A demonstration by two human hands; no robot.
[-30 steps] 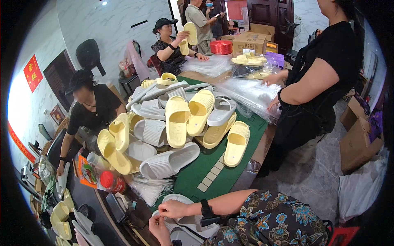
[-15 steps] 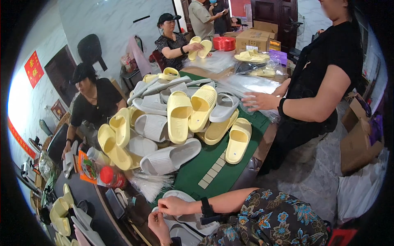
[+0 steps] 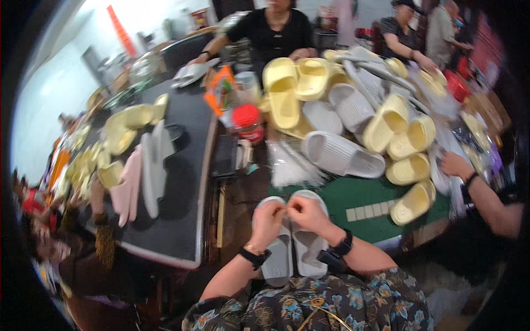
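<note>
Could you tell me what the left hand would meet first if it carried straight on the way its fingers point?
The left hand points right, toward the right hand, and their fingertips look already together above the grey slippers. So it would likely meet the right hand's fingers first, though blur hides whether something small is pinched between them.

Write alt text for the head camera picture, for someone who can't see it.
Seen from above, a person's left hand and right hand meet, fingertips pinched together, over a pair of grey slippers at the edge of a green table. Behind lies a pile of yellow and grey slippers, with other people working around it.
</note>
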